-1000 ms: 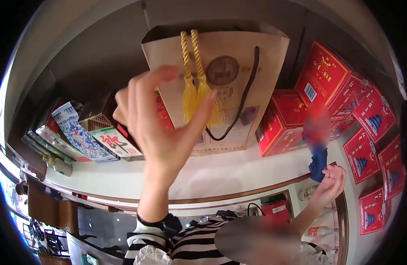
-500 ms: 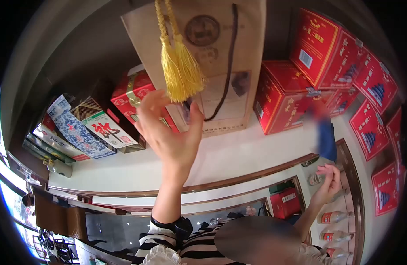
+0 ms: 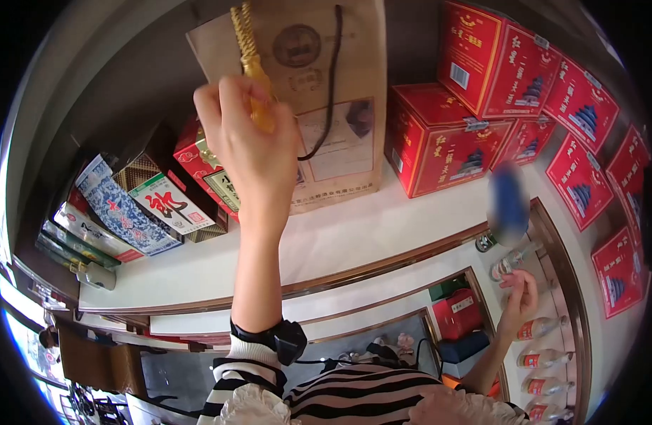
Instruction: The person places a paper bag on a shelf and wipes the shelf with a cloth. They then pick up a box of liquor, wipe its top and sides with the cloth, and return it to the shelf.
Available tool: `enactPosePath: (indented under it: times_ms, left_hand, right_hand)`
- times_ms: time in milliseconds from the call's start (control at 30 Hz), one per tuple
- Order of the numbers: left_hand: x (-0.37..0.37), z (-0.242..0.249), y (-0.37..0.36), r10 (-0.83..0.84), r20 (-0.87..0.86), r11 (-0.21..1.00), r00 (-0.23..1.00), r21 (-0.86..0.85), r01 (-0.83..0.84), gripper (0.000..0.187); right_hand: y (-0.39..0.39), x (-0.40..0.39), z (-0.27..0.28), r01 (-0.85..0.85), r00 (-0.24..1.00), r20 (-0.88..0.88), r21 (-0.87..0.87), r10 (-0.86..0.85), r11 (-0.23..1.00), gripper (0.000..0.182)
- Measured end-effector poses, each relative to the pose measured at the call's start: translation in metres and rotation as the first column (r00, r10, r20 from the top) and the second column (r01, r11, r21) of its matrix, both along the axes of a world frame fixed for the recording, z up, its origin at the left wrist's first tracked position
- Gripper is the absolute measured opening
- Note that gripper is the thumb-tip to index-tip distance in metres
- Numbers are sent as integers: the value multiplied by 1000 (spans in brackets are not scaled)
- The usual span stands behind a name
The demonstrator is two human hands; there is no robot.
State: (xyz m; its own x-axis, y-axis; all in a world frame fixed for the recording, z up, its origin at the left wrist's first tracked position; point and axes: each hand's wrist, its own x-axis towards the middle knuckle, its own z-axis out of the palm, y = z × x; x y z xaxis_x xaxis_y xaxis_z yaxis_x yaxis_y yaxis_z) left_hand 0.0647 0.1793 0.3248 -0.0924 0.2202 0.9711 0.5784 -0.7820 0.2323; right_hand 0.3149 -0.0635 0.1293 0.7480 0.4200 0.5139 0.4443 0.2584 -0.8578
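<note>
My left hand (image 3: pixel 252 152) is closed round the golden yellow tassel (image 3: pixel 262 113), just below its twisted cord. The tassel hangs in front of a tall brown paper bag (image 3: pixel 347 85) with a dark cord handle, and my fingers hide most of its fringe. At the right, my right hand (image 3: pixel 518 294) has its fingers drawn together near a clear glass bottle (image 3: pixel 506 265). Above that hand is a blue thing (image 3: pixel 508 205), smeared by motion. I cannot tell what the right fingers hold.
Red liquor boxes (image 3: pixel 450 152) are stacked right of the bag on the white shelf (image 3: pixel 326 248). Boxed bottles, one blue-and-white patterned box (image 3: pixel 131 209) among them, stand left. Several clear bottles (image 3: pixel 545 360) with red labels line a lower shelf at right.
My left hand has gone from open beside the tassel to closed round it, and sits higher. The blue thing has shifted and is more blurred. The view has moved slightly.
</note>
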Motion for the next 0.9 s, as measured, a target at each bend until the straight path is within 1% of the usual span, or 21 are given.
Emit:
enactPosePath:
  times_ms: [100,133,200,267,300,333,367,400,467,533,567,600,633,667,700,733,767,800,833,867,900]
  left_hand:
    - [-3,-26,-8,45,-28,992,999,-117,-48,16]
    - [-4,-36,-15,-39,8,973,999,-229,40,17]
    - [-11,-63,-27,-32,-170,965,985,-263,-14,17]
    - [-11,-91,-43,-111,-189,948,976,-314,48,15]
    - [-15,-100,-50,-114,-184,948,976,-314,51,15]
    - [-21,-107,-55,-153,-170,929,974,-360,83,14]
    - [-26,-114,-59,-196,-151,905,969,-408,119,14]
    - [-35,-122,-59,-266,-112,869,957,-457,188,9]
    - [-50,-129,-59,-306,-97,783,947,-591,193,2]
    - [-60,-133,-62,-301,-106,764,948,-621,173,5]
    - [-66,-137,-62,-286,-109,785,952,-596,168,5]
    - [-71,-139,-63,-279,-104,783,955,-600,163,5]
    - [-77,-140,-65,-224,-91,796,970,-592,128,4]
    - [-83,-142,-66,-168,-78,807,983,-583,91,4]
    - [-91,-144,-66,-119,-75,810,990,-585,52,4]
    - [-96,-146,-66,-108,-73,808,991,-588,44,4]
    - [-100,-148,-67,-84,-38,783,996,-621,42,4]
    - [-103,-150,-68,-59,-4,756,998,-653,42,4]
    - [-103,-151,-68,-44,19,708,999,-705,44,5]
    - [-103,-151,-69,-38,21,705,999,-708,41,5]
    - [-101,-149,-69,-45,-72,724,996,-689,-17,5]
  right_hand:
    - [2,3,-4,-5,1000,-13,-40,4,999,13]
    - [4,4,-5,-20,1000,-10,-65,19,998,12]
    - [7,6,-6,-1,1000,-3,-87,1,996,12]
    - [16,11,-5,42,994,108,-65,-35,997,13]
    - [20,18,-4,63,995,81,-44,-60,997,15]
    - [26,24,4,68,994,86,-45,-64,997,15]
    - [34,31,16,135,980,154,-30,-129,990,16]
    - [41,38,26,202,956,221,-14,-194,979,17]
    - [63,51,41,171,958,228,39,-175,985,21]
    - [87,70,42,231,915,356,-82,-188,970,28]
    - [98,77,44,226,914,362,-86,-181,970,28]
    - [109,84,44,312,832,510,-103,-219,944,32]
    - [116,88,45,394,725,645,-103,-240,913,35]
    - [119,88,47,384,728,646,-107,-229,917,35]
    - [121,87,50,430,745,631,-205,-217,879,36]
    - [123,87,51,470,760,616,-301,-207,830,37]
    - [126,95,44,517,705,673,-270,-225,812,37]
    - [127,91,47,510,706,675,-273,-215,816,37]
    - [125,86,53,462,792,591,-413,-156,785,37]
    - [123,82,55,398,865,491,-542,-106,740,37]
    - [123,82,52,396,864,494,-545,-99,739,37]
